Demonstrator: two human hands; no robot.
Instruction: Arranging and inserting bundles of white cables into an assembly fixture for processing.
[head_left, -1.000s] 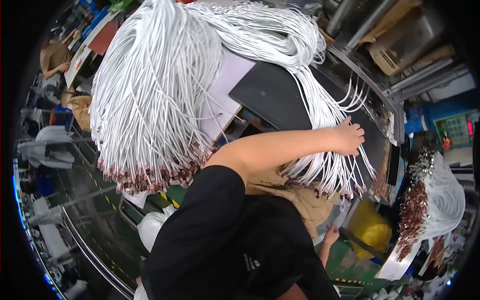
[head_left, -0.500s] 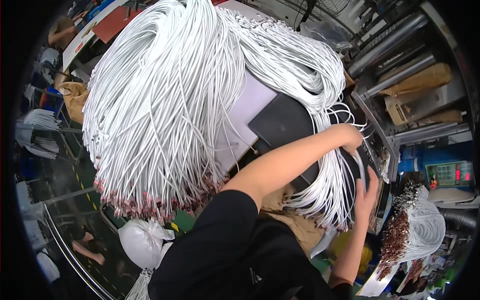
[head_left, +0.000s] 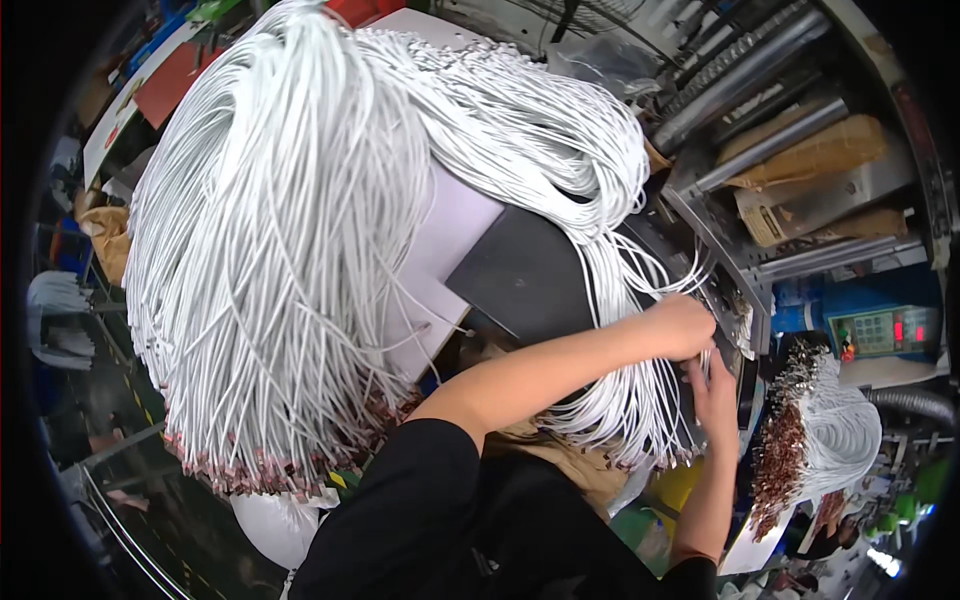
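A bundle of white cables [head_left: 628, 375] hangs over a black board [head_left: 530, 275], its small brownish-red ends fanned out below. My left forearm crosses that bundle. At its right side my left hand [head_left: 682, 325] is closed around a white cable, some of whose loops rise above the fist. Just below, my right hand [head_left: 716, 405] points upward, its thumb and fingers round the same cable, close against the left hand. The cable between the hands is partly hidden by fingers.
A large heap of white cables [head_left: 270, 230] fills the left of the table [head_left: 440, 215]. Metal rollers [head_left: 745, 80] and a frame stand at the right, with brown paper rolls [head_left: 820, 155]. A control box [head_left: 885, 330] and a coiled cable bundle [head_left: 835, 430] are further right.
My left hand has moved down, toward the right hand. My right thumb and fingers, wider apart before, have drawn together near the left fist. The whole view has shifted slightly.
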